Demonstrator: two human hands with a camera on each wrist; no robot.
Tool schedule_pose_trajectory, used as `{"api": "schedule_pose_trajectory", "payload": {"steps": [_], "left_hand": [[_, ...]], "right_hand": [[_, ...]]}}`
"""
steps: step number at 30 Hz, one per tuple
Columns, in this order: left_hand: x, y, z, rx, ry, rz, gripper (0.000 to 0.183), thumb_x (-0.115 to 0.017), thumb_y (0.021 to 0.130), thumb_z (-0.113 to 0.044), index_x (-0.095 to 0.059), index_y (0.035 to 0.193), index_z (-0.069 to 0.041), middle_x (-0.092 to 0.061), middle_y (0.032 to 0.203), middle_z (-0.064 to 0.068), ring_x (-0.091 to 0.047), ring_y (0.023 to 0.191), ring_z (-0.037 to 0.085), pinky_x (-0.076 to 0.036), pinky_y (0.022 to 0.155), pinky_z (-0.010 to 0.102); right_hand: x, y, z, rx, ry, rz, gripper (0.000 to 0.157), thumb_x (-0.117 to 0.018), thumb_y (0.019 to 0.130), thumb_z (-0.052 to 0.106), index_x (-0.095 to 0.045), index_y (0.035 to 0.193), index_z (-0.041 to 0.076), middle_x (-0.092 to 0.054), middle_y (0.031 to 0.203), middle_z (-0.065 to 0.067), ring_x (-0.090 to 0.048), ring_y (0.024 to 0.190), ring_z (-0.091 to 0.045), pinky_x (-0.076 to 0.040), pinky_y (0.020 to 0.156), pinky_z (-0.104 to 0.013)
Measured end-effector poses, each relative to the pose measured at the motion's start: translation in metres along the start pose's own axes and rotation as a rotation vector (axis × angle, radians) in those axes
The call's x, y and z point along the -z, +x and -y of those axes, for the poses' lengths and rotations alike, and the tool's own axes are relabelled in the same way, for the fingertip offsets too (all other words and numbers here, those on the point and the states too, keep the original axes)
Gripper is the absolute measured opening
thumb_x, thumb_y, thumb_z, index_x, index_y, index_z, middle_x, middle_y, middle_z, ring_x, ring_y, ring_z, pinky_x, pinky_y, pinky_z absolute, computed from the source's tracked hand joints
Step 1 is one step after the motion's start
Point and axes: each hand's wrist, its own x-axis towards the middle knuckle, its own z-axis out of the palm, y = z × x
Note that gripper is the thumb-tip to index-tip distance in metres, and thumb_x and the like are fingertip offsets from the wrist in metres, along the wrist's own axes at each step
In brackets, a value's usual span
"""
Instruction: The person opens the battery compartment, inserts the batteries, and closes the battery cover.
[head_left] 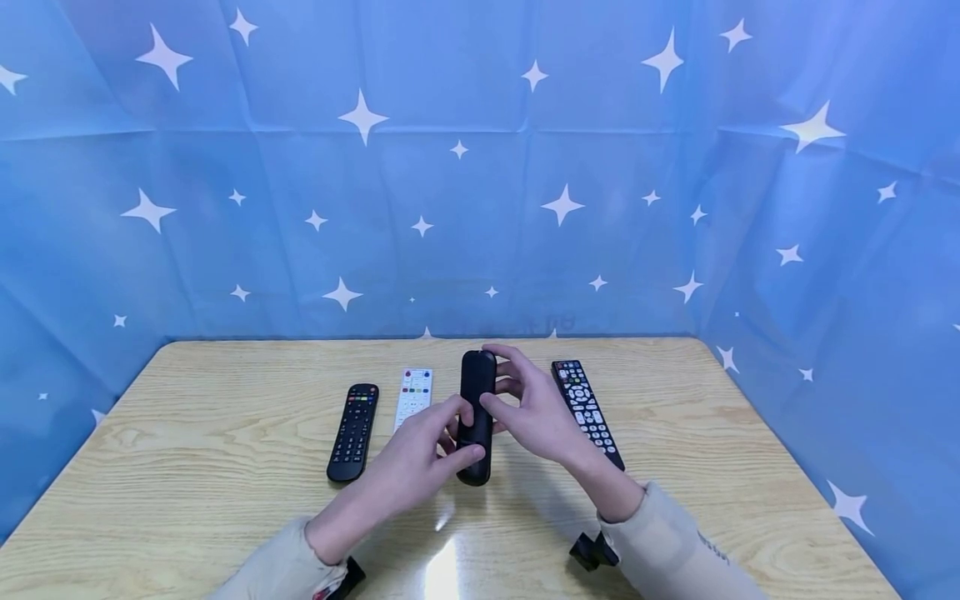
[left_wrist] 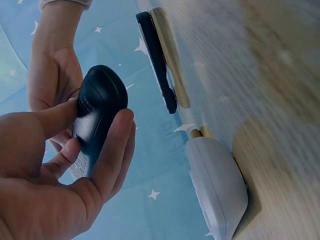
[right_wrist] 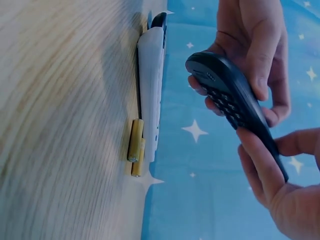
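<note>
Both hands hold a black remote control (head_left: 477, 379) above the table, its plain back turned up toward the head camera. My left hand (head_left: 426, 448) grips the nearer part, with the thumb across its back and fingers along the side. With thumb and fingers, my right hand (head_left: 534, 407) pinches the farther part from the right. The keypad side (right_wrist: 225, 102) shows in the right wrist view, facing down toward the table. Two gold batteries (right_wrist: 135, 142) lie on the table in that view; in the head view they are hidden.
On the wooden table (head_left: 225, 433), a black remote (head_left: 354, 433) and a white remote (head_left: 413, 396) lie to the left. Another black remote (head_left: 587, 410) with white buttons lies right, partly behind the right forearm. A blue star-patterned curtain (head_left: 465, 267) stands behind.
</note>
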Motion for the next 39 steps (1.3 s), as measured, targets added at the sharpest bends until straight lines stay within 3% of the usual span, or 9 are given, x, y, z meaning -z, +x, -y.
{"api": "schedule_pose_trajectory", "payload": {"steps": [6,12,18,22,25,30,35,39], "left_hand": [[-0.0023,-0.0004,0.0009,-0.019,0.061,-0.032,0.024,-0.075,0.097,-0.019,-0.053,0.105,-0.015,-0.055,0.085,-0.004,-0.06,0.075,0.008,-0.054,0.064,0.026],[-0.0027,-0.0001,0.0007,-0.016,0.086,-0.038,0.026,-0.076,0.095,-0.017,-0.051,0.103,-0.015,-0.058,0.087,-0.005,-0.058,0.071,0.007,-0.052,0.059,0.026],[-0.0014,-0.0015,-0.0021,0.023,0.077,-0.054,0.028,-0.077,0.094,-0.017,-0.052,0.105,-0.015,-0.055,0.096,0.003,-0.064,0.081,0.015,-0.055,0.065,0.025],[-0.0007,-0.0019,-0.0044,0.041,0.078,-0.091,0.03,-0.081,0.091,-0.017,-0.053,0.102,-0.016,-0.051,0.102,0.008,-0.062,0.088,0.023,-0.056,0.066,0.025],[-0.0006,-0.0005,-0.0049,0.014,0.086,-0.128,0.032,-0.084,0.087,-0.014,-0.055,0.099,-0.015,-0.054,0.099,0.004,-0.06,0.085,0.022,-0.055,0.067,0.026],[-0.0002,0.002,-0.0048,-0.005,-0.001,-0.14,0.028,-0.084,0.085,-0.005,-0.061,0.099,-0.012,-0.061,0.09,-0.003,-0.06,0.077,0.013,-0.057,0.067,0.025],[0.0012,0.001,-0.0048,0.046,-0.139,-0.128,0.025,-0.079,0.088,0.001,-0.067,0.106,-0.011,-0.066,0.093,-0.003,-0.064,0.082,0.012,-0.059,0.07,0.026],[0.0032,-0.0008,-0.0053,0.065,-0.164,-0.116,0.025,-0.078,0.089,0.002,-0.069,0.109,-0.011,-0.067,0.094,-0.006,-0.064,0.085,0.013,-0.06,0.072,0.027]], "right_hand": [[-0.0034,0.0008,0.0007,0.013,-0.025,-0.027,0.061,-0.066,0.095,-0.005,-0.047,0.15,0.011,-0.068,0.119,-0.017,-0.07,0.099,-0.029,-0.062,0.063,-0.038],[-0.0073,0.0009,0.0007,0.026,-0.104,-0.057,0.061,-0.068,0.093,-0.005,-0.049,0.149,0.011,-0.07,0.117,-0.014,-0.071,0.096,-0.023,-0.061,0.071,-0.031],[-0.0076,0.0017,0.0008,0.004,-0.055,-0.051,0.061,-0.066,0.094,-0.005,-0.048,0.15,0.012,-0.069,0.12,-0.017,-0.071,0.097,-0.028,-0.062,0.063,-0.043],[-0.0057,0.0024,-0.0004,-0.025,-0.014,-0.048,0.061,-0.066,0.095,-0.006,-0.047,0.15,0.012,-0.067,0.121,-0.018,-0.07,0.099,-0.03,-0.062,0.062,-0.041],[-0.0044,0.0029,-0.002,-0.036,0.001,-0.05,0.061,-0.066,0.095,-0.006,-0.046,0.15,0.012,-0.067,0.122,-0.019,-0.069,0.099,-0.031,-0.063,0.062,-0.04],[-0.0031,0.0029,-0.0039,-0.056,0.033,-0.059,0.061,-0.066,0.095,-0.006,-0.046,0.15,0.012,-0.063,0.124,-0.02,-0.069,0.099,-0.031,-0.063,0.065,-0.046],[-0.0005,0.0023,-0.0052,-0.086,0.093,-0.069,0.061,-0.065,0.095,-0.006,-0.045,0.15,0.012,-0.054,0.125,-0.024,-0.069,0.1,-0.032,-0.063,0.065,-0.043],[0.0015,0.002,-0.0062,-0.086,0.102,-0.069,0.062,-0.065,0.095,-0.006,-0.045,0.15,0.013,-0.053,0.123,-0.023,-0.069,0.099,-0.033,-0.063,0.066,-0.046]]}}
